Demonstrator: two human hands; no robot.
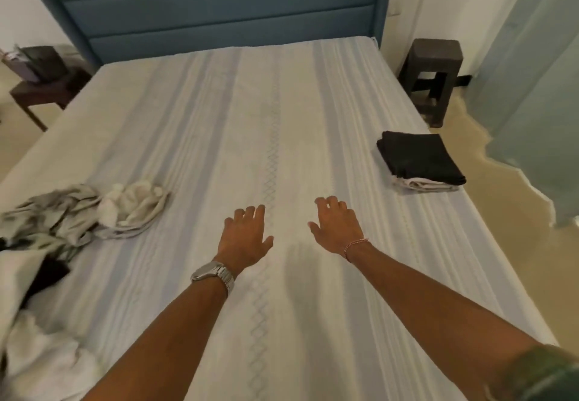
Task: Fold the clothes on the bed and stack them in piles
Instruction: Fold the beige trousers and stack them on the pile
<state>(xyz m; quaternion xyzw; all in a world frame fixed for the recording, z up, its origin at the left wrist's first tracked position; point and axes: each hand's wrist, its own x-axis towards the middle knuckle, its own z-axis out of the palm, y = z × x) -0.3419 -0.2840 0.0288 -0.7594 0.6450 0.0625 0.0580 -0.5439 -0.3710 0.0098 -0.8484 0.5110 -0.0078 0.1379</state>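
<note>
Near the bed's [313, 103] left edge lies a heap of unfolded clothes [78, 215], grey and white, crumpled; they look soft and light, best taken by a hem. Left hand [246, 236] and right hand [336, 226] hover spread, holding nothing. At the right edge sits a folded pile [419, 161], black on top.

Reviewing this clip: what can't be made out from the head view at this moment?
- Unfolded clothes: the heap runs off the left edge, so its count is unknown.
- Folded pile: the black top piece hides most of the light pieces beneath.
- Side table: items on it are too blurred to name.
- Hands, left and right: contact with the bed is unclear.
</note>
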